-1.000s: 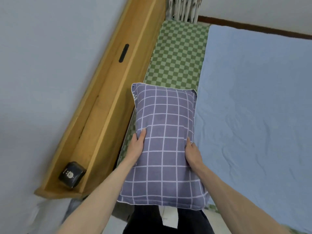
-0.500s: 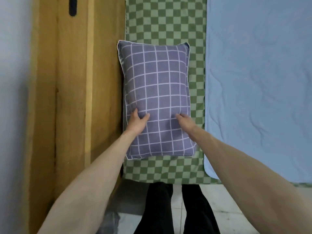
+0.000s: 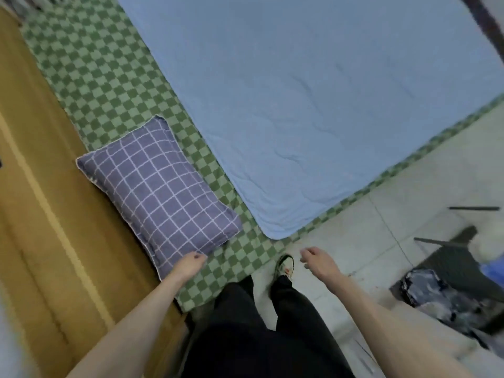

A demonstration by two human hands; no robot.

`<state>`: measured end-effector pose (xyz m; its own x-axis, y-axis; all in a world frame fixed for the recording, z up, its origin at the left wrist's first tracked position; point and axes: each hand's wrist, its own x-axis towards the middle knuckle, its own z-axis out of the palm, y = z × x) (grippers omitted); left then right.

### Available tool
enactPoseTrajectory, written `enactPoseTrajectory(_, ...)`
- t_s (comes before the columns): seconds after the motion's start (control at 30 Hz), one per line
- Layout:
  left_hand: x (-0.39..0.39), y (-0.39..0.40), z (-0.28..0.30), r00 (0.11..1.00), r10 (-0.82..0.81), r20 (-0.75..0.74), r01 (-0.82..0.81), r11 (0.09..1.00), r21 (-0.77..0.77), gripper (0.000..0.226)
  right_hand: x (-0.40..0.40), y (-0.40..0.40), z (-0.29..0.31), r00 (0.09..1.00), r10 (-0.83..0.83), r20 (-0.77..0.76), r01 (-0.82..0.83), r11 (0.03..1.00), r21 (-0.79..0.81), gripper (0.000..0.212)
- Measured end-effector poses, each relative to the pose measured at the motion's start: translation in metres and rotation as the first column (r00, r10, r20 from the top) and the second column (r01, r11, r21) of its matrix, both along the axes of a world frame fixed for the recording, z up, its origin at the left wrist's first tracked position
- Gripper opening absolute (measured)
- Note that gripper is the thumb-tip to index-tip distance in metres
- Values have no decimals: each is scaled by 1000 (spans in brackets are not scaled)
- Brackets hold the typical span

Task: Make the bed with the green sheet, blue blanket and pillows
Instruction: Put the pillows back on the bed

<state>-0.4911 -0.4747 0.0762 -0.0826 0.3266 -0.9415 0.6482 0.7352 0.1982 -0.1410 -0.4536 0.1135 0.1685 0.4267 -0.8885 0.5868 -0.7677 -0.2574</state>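
A purple pillow [image 3: 161, 189] with a white grid lies on the green checked sheet [image 3: 109, 85], against the wooden headboard. The blue blanket [image 3: 294, 99] is spread flat over most of the bed, leaving a green strip at the head and along the near edge. My left hand [image 3: 191, 264] hovers just off the pillow's near corner, fingers loosely curled and holding nothing. Over the floor beside the bed hangs my right hand [image 3: 316, 259], also loosely curled with nothing in it.
The wooden headboard shelf [image 3: 41, 214] runs along the left. My dark trousers [image 3: 259, 323] and one shoe [image 3: 285, 264] stand on the pale tiled floor [image 3: 409, 192]. A dark chair [image 3: 452, 257] and a patterned bag [image 3: 436, 290] sit at the right.
Both hands have let go of the pillow and drawn back toward me. The view has swung right and back, bringing the floor and chair into sight.
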Motion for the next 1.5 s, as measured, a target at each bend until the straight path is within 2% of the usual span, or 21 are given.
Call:
enactPoseTrajectory(0.07,42,4,16,988,-156,6,155,988,15,23,62,-38,16,939,-344,33,343,939,28,26)
enactPoseTrajectory(0.13,89,9,26,965,-262,19,261,965,36,25,114,-79,27,810,-586,41,583,810,57,29)
enactPoseTrajectory(0.2,137,16,32,936,-352,21,351,935,44,33,152,-121,31,709,-703,51,701,711,51,27)
enactPoseTrajectory(0.27,190,23,37,901,-433,13,432,901,41,39,183,-168,28,649,-758,62,760,650,-6,25)
enactPoseTrajectory(0.33,244,29,41,874,-485,-9,485,873,55,37,206,-210,24,616,-785,68,787,609,-101,22)
enactPoseTrajectory(0.47,354,36,46,831,-555,-40,556,825,99,33,276,-252,12,661,-744,100,747,640,-180,30)
enactPoseTrajectory(0.6,461,41,58,824,-566,5,554,808,200,29,378,-250,21,545,-835,73,828,523,-201,15)
enactPoseTrajectory(0.67,502,43,69,826,-562,44,540,812,222,20,430,-236,30,522,-850,63,848,510,-143,14)
enactPoseTrajectory(0.77,545,52,79,841,-539,47,525,833,175,19,503,-201,43,511,-859,-37,859,512,-30,15)
enactPoseTrajectory(0.87,580,73,76,878,-478,-14,478,875,75,19,571,-168,43,488,-865,-114,873,486,42,19)
enactPoseTrajectory(0.97,616,101,60,844,-526,-106,523,850,-55,26,634,-146,33,437,-890,-129,899,427,101,26)
enactPoseTrajectory(1.07,678,134,36,791,-591,-155,580,806,-113,25,690,-141,24,376,-919,-120,925,365,107,27)
enactPoseTrajectory(1.2,817,166,23,676,-727,-120,722,686,-89,33,743,-167,24,313,-950,-24,950,312,37,29)
enactPoseTrajectory(1.27,906,180,26,583,-808,-85,808,588,-43,34,767,-187,26,246,-969,27,969,245,-32,31)
enactPoseTrajectory(1.33,1002,188,33,538,-842,-51,843,538,18,31,787,-208,28,194,-980,52,979,190,-78,31)
enactPoseTrajectory(1.4,1097,190,38,570,-822,12,816,567,112,26,813,-227,26,149,-986,73,981,138,-136,35)
enactPoseTrajectory(1.5,1228,183,38,684,-712,160,676,701,228,29,864,-249,1,92,-991,93,970,69,-232,41)
